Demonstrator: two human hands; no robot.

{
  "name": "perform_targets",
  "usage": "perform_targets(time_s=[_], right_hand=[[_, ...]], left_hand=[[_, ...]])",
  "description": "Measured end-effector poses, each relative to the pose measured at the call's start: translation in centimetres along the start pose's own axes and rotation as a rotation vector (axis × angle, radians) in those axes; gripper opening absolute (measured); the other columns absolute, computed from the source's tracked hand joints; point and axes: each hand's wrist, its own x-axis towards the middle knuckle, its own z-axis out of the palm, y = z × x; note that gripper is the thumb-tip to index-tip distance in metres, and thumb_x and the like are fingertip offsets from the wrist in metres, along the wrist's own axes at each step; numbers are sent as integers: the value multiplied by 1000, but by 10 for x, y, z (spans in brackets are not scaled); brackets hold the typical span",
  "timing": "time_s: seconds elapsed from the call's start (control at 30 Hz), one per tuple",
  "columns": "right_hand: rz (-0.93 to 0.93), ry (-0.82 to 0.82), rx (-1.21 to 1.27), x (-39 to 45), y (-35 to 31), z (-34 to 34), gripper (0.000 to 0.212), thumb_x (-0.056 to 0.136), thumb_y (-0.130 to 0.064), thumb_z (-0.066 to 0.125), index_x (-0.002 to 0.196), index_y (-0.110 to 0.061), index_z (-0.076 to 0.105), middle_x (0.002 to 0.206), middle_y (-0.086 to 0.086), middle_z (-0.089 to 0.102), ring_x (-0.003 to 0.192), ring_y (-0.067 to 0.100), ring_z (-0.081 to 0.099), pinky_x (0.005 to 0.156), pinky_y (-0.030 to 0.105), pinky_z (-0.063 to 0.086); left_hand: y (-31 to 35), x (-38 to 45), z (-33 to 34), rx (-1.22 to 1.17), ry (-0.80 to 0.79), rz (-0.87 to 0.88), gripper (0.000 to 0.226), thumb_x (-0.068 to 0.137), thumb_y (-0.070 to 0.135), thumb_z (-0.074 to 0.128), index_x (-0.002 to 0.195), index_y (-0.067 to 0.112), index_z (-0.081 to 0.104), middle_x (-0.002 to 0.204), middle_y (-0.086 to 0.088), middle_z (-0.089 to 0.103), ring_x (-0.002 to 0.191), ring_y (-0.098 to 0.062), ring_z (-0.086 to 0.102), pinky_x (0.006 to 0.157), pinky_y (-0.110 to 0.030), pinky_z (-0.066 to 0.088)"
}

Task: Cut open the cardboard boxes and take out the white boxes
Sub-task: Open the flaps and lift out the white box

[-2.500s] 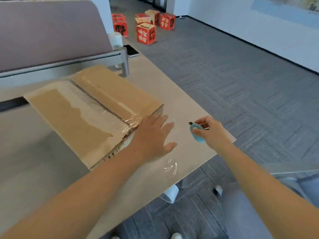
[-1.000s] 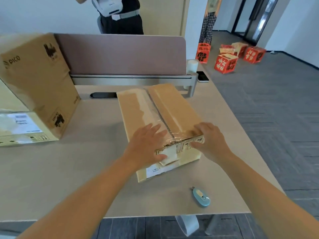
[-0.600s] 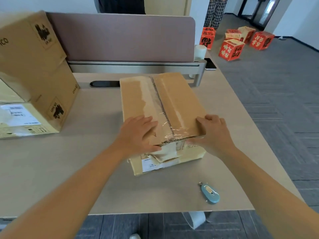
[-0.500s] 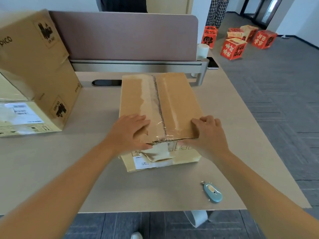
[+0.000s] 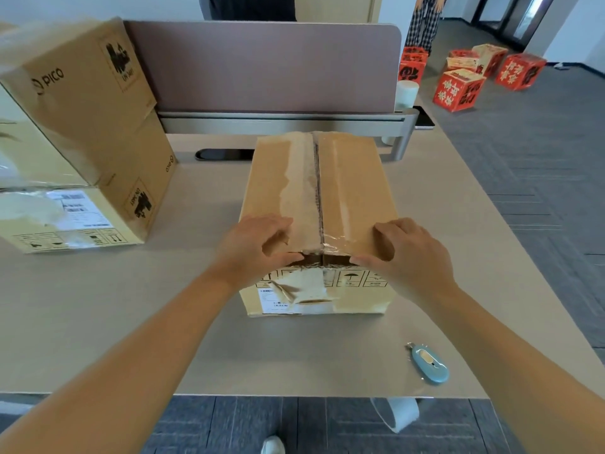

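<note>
A brown cardboard box (image 5: pixel 347 178) stands in the middle of the table, its taped top seam slit along the centre. My left hand (image 5: pixel 252 249) grips the near edge of the left top flap, thumb under the edge. My right hand (image 5: pixel 406 253) grips the near edge of the right flap the same way. A dark gap shows under the flaps between my thumbs. No white box is visible. A small light-blue box cutter (image 5: pixel 429 363) lies on the table near the front right edge, apart from both hands.
Two larger cardboard boxes (image 5: pixel 82 132) are stacked at the left of the table (image 5: pixel 196 339). A mauve divider panel (image 5: pixel 262 67) closes the far side, with a white cup (image 5: pixel 407 95) and a phone (image 5: pixel 424 116) at its right end. Red boxes (image 5: pixel 458 90) sit on the floor; people stand beyond.
My right hand put the cutter down on the table. Both hands moved to the box's near edge and took hold of the flaps, which have lifted slightly.
</note>
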Motion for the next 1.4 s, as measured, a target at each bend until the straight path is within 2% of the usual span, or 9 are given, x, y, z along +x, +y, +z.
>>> perform_targets(time_s=[0.23,0.37,0.47,0.67,0.87,1.0,1.13,1.23,1.4], right_hand=[[-105,49,69,-2,4,1,56,89,-48,42,138,-18,39,142,0,42,123,20,46,93,30,41],[-385,152,39,0,-3,0,48,89,-17,52,135,-17,37,137,15,46,121,36,50,92,48,49],[-503,212,-72,1,-5,1,83,62,9,74,131,-19,36,126,21,55,111,38,56,79,45,53],[-523,314,-276,-3,-6,-8,79,39,8,83,112,-14,62,115,20,61,103,39,61,73,45,55],[-219,521,-492,-13,-2,-17,55,78,-25,57,121,9,51,138,22,25,129,37,23,113,50,18],[-54,308,-621,-23,0,-30,69,77,-41,65,110,18,54,136,34,39,135,38,22,109,48,0],[161,-8,-666,-27,5,-32,87,88,-65,18,141,4,23,148,30,21,142,40,-2,106,51,-19],[246,-137,-454,-23,12,-20,85,87,-67,19,145,-5,11,144,28,30,137,40,24,113,49,11],[350,-251,227,-8,13,4,61,86,-60,40,118,-9,36,103,7,59,94,31,57,79,38,44]], left_hand=[[-1,-2,-8,-163,125,-87,65,72,47,64,127,13,55,110,13,51,98,0,47,79,5,28],[1,2,-25,-17,0,113,67,76,38,60,137,20,40,129,-8,51,119,-31,46,98,-30,30],[1,7,-41,364,-28,333,77,69,27,73,135,23,33,131,-25,49,114,-48,50,91,-55,39],[15,4,-55,638,10,409,94,36,31,92,117,17,47,119,-28,57,98,-48,60,79,-59,46],[34,-15,-62,864,134,50,87,58,71,61,113,4,55,138,-19,42,130,-36,36,110,-59,12],[43,-26,-58,1045,82,-354,104,66,85,23,122,1,48,154,-20,8,143,-34,-4,109,-61,-4],[33,-28,-41,1043,-130,-537,110,66,88,10,131,8,50,154,-21,10,142,-35,-9,110,-60,-5],[21,-28,-28,881,-172,-642,115,61,89,9,135,8,43,147,-18,30,139,-37,11,112,-57,-2],[-7,-23,-11,410,-87,-751,84,64,85,32,102,12,50,111,-10,59,119,-33,45,111,-57,10]])
